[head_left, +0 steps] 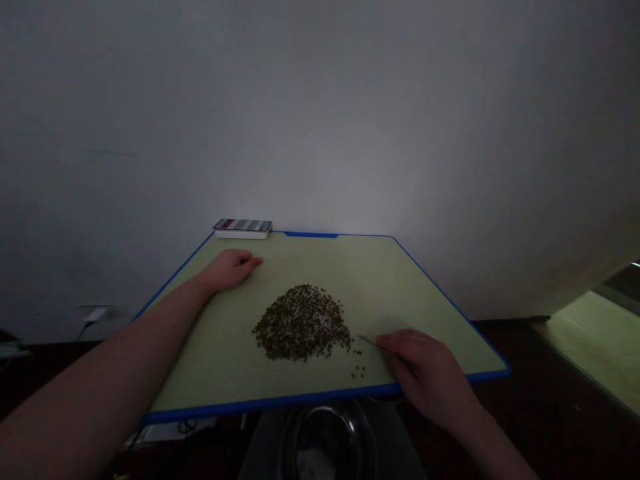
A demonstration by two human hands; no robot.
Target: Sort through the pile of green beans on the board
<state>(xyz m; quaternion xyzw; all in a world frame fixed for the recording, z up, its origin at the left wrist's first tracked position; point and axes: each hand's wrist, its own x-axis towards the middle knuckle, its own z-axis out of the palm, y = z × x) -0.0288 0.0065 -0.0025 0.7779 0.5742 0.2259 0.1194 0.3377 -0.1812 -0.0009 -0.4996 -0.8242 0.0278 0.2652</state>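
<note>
A low pile of small grains (pixel 303 323), mostly dark greenish-brown with pale bits among them, lies mid-table. To the right of it, my right hand (pixel 423 370) pinches a thin, dark, stick-like tool (pixel 369 341). The tool's tip points at the pile's right edge, just above the tabletop; I cannot make out its exact kind. Several loose grains (pixel 358 373) lie between the pile and that hand. My left hand (pixel 233 268) rests on the table beyond the pile to the left, its fingers curled closed with nothing visible in them.
The pale yellow-green tabletop (pixel 350 260) has a blue rim. A phone (pixel 243 225) lies on a white box (pixel 241 235) at the far left corner. Below the near edge is a shiny metal bowl (pixel 327 440). A wall (pixel 320 133) stands behind the table.
</note>
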